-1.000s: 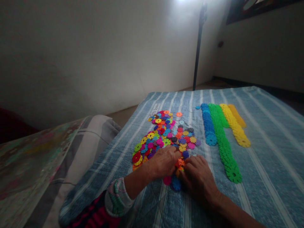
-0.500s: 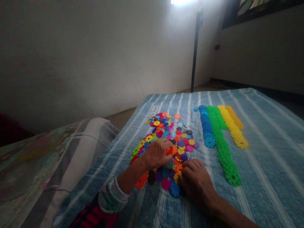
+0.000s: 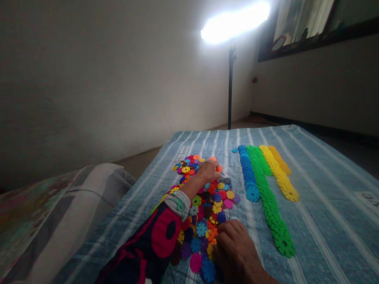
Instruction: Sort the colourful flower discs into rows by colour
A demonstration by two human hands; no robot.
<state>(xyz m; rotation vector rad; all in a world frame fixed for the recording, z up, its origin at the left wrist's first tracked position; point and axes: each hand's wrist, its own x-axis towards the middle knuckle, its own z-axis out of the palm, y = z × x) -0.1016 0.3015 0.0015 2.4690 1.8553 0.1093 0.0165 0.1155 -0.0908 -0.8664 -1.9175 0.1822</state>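
A heap of many-coloured plastic flower discs lies on a blue striped cloth. My left hand is stretched to the far side of the heap, fingers pinched on an orange disc. My right hand rests curled at the near edge of the heap, on orange and yellow discs; what its fingers hold is hidden. To the right lie sorted rows: blue, green, yellow and orange-yellow.
A lamp on a thin dark stand shines brightly at the back by the white wall. A grey and patterned pillow or blanket lies to the left of the cloth. A dark-framed window is at the upper right.
My left hand has reached from the near middle of the heap to its far side and pinched an orange disc. The camera tilted up; my right hand stayed near the front.
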